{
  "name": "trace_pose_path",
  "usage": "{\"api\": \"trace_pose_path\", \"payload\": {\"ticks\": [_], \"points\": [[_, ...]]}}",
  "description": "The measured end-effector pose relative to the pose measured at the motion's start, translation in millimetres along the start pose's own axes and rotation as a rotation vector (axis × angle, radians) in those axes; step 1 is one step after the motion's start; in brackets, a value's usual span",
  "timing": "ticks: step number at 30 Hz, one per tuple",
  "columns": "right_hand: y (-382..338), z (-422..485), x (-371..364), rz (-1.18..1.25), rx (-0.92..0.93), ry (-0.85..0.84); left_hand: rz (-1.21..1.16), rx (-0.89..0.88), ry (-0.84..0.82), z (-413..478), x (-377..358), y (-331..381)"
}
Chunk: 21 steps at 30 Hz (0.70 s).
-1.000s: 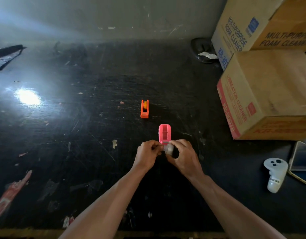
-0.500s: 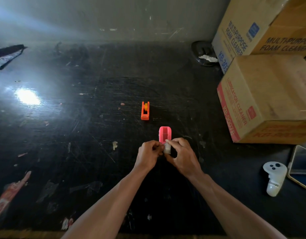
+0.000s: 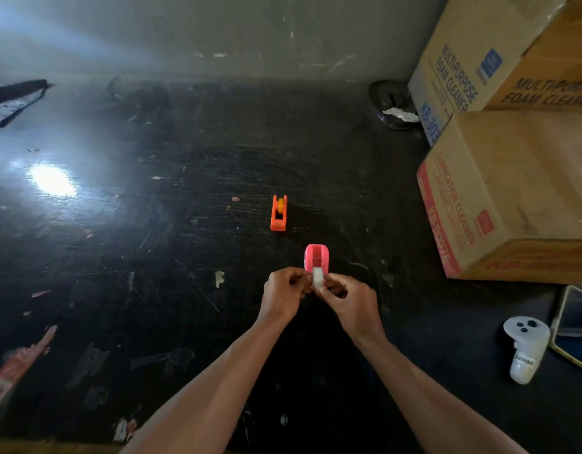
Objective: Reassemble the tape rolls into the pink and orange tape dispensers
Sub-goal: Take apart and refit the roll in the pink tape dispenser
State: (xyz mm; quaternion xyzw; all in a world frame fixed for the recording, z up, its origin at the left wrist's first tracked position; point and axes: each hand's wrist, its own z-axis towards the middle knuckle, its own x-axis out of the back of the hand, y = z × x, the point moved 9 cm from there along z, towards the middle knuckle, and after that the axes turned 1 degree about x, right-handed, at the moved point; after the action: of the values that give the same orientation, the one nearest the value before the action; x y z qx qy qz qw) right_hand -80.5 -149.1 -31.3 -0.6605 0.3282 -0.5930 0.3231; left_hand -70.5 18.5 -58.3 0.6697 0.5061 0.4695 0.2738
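A pink tape dispenser (image 3: 316, 255) stands on the black table in front of me, its open cavity facing up. Both hands meet at its near end. My left hand (image 3: 283, 294) and my right hand (image 3: 350, 304) pinch a small whitish tape roll (image 3: 318, 279) between their fingertips, right against the dispenser's near edge. Farther back sits an orange tape dispenser (image 3: 278, 213) with a yellow roll in its far end; neither hand touches it.
Two stacked cardboard boxes (image 3: 512, 191) fill the right side. A white controller (image 3: 525, 347) and a phone (image 3: 578, 326) lie at the right front. A dark dish with crumpled paper (image 3: 392, 104) sits by the wall. Tape scraps dot the black table (image 3: 152, 257).
The tape roll has turned upright between my fingertips and moved slightly up against the pink dispenser's near end. The view has shifted a little.
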Motion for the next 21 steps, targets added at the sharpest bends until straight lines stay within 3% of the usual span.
{"api": "trace_pose_path", "payload": {"ticks": [21], "points": [[16.6,60.4,-7.9,-0.03,-0.059,0.009,0.035,0.023,-0.05,67.0,-14.2,5.7]]}}
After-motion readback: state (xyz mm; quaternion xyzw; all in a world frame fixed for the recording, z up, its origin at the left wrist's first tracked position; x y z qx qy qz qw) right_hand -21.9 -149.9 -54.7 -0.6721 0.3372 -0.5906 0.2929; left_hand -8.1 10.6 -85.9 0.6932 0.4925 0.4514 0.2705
